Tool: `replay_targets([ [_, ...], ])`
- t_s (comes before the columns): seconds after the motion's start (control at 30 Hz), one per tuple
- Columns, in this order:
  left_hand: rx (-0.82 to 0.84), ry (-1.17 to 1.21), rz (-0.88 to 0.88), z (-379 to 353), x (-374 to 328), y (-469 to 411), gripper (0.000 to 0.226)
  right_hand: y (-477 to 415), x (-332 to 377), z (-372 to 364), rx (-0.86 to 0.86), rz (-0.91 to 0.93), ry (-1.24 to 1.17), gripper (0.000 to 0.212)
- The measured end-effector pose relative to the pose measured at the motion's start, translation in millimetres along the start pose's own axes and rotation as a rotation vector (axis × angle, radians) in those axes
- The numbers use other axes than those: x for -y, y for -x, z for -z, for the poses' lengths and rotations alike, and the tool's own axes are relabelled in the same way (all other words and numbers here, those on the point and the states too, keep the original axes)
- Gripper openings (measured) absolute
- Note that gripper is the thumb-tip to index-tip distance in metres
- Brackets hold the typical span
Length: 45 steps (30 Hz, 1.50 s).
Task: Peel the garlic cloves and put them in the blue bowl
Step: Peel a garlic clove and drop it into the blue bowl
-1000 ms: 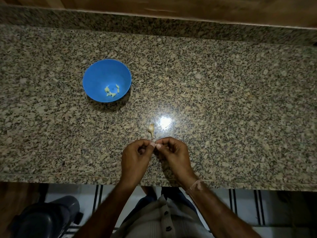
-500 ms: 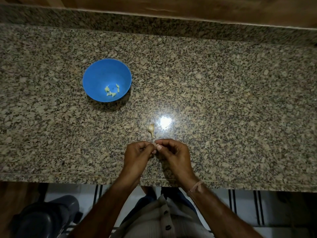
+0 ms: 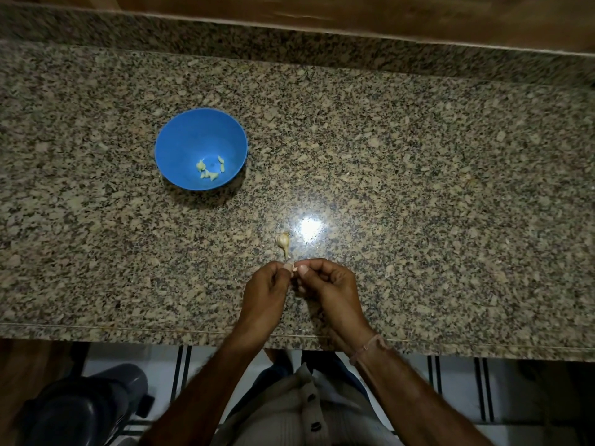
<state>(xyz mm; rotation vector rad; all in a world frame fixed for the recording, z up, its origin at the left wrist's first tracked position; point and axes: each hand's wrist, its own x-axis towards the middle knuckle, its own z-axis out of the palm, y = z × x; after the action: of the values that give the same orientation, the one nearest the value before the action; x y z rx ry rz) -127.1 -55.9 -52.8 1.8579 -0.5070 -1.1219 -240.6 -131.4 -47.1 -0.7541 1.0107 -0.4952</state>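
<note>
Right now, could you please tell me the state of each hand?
Left hand: closed, pinching the garlic clove at its fingertips.
Right hand: closed, pinching the same clove from the other side.

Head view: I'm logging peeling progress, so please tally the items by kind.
Blue bowl: 1
Peeled cloves in it: about 5, clustered
Garlic piece on the counter: 1
Clove pinched between left hand and right hand: 1
Total: about 8
</note>
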Motion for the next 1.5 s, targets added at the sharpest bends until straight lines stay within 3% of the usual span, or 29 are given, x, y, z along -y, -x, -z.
replay_targets([
  [0.33,-0.045,0.109,-0.021,6,-4,7,0.018,-2,1,4,-0.009,0.044,0.118,0.009],
  [0.6,-0.044,0.204,0.042,6,-6,4,0.024,5,8,-1,0.048,0.113,0.179,0.012],
  [0.77,-0.074,0.105,0.014,4,-1,4,0.025,5,4,-3,0.026,0.192,0.264,0.011],
  [1.0,-0.183,-0.138,-0.136,4,2,5,0.008,1,6,-3,-0.003,0.085,0.179,0.008],
  [1.17,-0.229,-0.089,-0.066,8,-1,4,0.014,0,2,1,0.027,0.248,0.430,0.019],
  [1.33,-0.240,-0.135,-0.067,8,-3,5,0.015,1,1,-3,0.026,0.232,0.372,0.004],
  [1.5,-0.227,-0.180,-0.129,9,-3,6,0.021,0,1,-4,0.024,0.100,0.178,0.007],
])
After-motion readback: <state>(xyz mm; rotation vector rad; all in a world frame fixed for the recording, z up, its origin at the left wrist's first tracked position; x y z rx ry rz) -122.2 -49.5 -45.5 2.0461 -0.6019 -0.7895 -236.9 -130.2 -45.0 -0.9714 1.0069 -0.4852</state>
